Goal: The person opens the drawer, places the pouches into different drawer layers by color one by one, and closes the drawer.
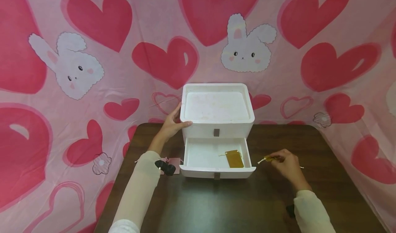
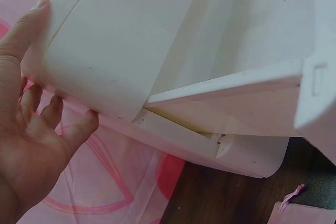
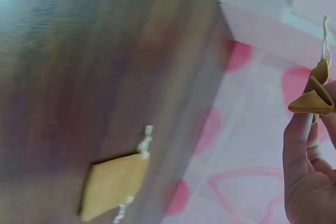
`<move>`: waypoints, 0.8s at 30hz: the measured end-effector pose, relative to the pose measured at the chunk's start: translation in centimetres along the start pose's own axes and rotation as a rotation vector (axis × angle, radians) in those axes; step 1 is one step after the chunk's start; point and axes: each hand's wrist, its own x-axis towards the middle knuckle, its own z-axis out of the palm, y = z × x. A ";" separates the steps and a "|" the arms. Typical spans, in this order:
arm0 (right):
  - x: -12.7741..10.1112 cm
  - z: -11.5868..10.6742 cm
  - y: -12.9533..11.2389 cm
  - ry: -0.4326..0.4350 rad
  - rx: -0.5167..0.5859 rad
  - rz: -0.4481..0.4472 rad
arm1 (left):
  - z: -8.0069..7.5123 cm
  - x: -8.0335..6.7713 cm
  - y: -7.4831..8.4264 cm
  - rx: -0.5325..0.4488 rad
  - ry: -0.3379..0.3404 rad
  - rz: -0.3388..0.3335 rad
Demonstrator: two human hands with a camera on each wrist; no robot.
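A white drawer unit point(image 1: 217, 129) has its lower drawer point(image 1: 204, 154) pulled out, with a mustard drawstring pouch point(image 1: 234, 159) lying inside. My left hand point(image 1: 171, 124) rests against the unit's upper left side, its thumb near the front corner and its fingertips point(image 2: 86, 121) touching the side wall. To the right of the drawer, my right hand point(image 1: 287, 166) pinches a folded mustard drawstring pouch point(image 3: 313, 98) above the table. White cord hangs from that pouch. Another mustard pouch point(image 3: 113, 187) lies on the table in the right wrist view; the hand mostly hides it from the head view.
Pink drawstring pouches point(image 1: 175, 164) lie on the dark wooden table point(image 1: 216, 205) left of the drawer, partly behind the left sleeve. The unit's top is a shallow rimmed tray point(image 1: 216, 105). A pink heart-patterned cloth point(image 1: 148, 16) hangs behind and beside the table.
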 end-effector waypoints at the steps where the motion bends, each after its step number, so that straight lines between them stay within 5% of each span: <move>1: 0.1 -0.1 -0.2 0.012 -0.006 -0.005 | 0.0 0.0 0.0 0.000 -0.001 -0.002; 12: 1.3 -1.9 -3.8 0.063 0.001 -0.070 | 0.1 0.0 0.1 -0.007 0.007 -0.010; 24: 2.3 -1.4 -7.5 0.068 0.076 -0.125 | 0.0 0.0 0.0 -0.003 0.002 -0.010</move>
